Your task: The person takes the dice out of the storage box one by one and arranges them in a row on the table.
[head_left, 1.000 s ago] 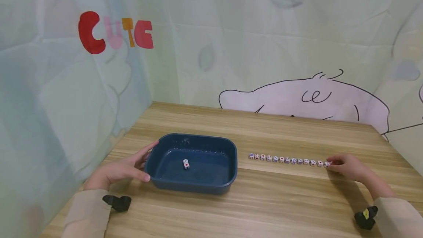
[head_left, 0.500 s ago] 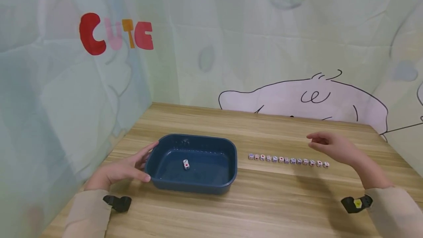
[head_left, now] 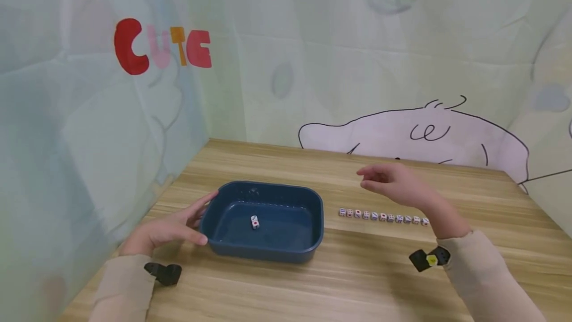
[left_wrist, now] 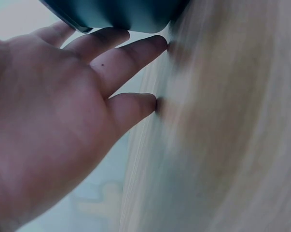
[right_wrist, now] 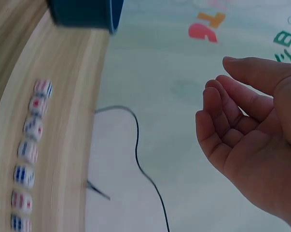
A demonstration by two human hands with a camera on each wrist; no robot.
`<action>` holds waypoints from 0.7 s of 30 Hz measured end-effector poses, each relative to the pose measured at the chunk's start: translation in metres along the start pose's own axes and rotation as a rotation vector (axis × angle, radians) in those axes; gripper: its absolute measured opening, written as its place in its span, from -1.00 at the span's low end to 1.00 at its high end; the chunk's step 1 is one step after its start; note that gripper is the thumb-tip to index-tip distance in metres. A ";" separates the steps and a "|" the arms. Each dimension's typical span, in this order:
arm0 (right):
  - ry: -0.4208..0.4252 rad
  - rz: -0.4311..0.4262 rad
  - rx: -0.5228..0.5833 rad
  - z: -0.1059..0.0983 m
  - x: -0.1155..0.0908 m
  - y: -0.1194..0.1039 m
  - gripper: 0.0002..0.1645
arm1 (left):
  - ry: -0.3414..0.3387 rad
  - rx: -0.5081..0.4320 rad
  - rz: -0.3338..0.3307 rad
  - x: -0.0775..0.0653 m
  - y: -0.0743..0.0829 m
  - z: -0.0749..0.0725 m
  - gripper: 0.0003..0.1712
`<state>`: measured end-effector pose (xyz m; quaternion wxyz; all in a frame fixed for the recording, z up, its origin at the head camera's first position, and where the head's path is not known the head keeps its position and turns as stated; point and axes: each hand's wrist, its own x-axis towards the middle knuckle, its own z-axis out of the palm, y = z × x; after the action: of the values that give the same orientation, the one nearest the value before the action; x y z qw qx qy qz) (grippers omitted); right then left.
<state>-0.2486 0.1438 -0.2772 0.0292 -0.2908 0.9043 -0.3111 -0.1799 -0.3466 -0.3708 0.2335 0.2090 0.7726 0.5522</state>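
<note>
A dark blue rectangular bin [head_left: 268,255] stands on the table, with what looks like a pair of small white dice [head_left: 254,222] on its floor. My left hand [head_left: 172,227] rests against the bin's left side, fingers spread and fairly straight; its fingertips reach the bin wall and tabletop in the left wrist view. To the bin's right runs a straight row of several white dice [head_left: 383,217] with red and blue pips. Raised above and behind that row is my right hand [head_left: 395,185], fingers loosely bent, nothing held. The right forearm hides the row's right end.
The wood-grain table [head_left: 286,292] meets a printed curtain [head_left: 321,73] at its back and left. Colourful letters and a cartoon outline decorate the curtain. A small black camera [head_left: 164,273] is worn on each wrist.
My right hand has left the right end of the dice row, risen and moved left over the row towards the bin. The left hand, the bin and the dice have stayed put.
</note>
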 end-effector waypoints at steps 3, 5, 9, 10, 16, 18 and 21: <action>-0.041 -0.040 0.036 0.012 0.010 -0.010 -0.57 | -0.002 0.002 -0.003 0.001 0.001 0.001 0.30; -0.063 -0.063 0.059 0.021 0.017 -0.015 -0.59 | 0.000 0.010 0.002 0.001 0.001 0.001 0.30; -0.102 -0.097 0.092 0.040 0.029 -0.027 -0.62 | 0.007 0.012 -0.005 0.001 0.002 0.002 0.30; -0.112 -0.107 0.094 0.045 0.032 -0.030 -0.63 | 0.009 0.013 -0.008 0.001 0.002 0.003 0.30; -0.202 -0.161 0.142 0.079 0.047 -0.052 -0.63 | 0.019 0.012 -0.010 0.000 0.002 0.002 0.31; -0.223 -0.170 0.150 0.091 0.052 -0.057 -0.63 | 0.019 0.010 -0.005 0.000 0.002 0.002 0.31; -0.237 -0.157 0.147 0.108 0.057 -0.064 -0.63 | 0.017 0.015 0.000 0.001 0.001 0.003 0.30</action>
<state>-0.2383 0.0130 -0.3195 0.1325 -0.3921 0.8440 -0.3411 -0.1791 -0.3438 -0.3705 0.2252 0.2059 0.7787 0.5482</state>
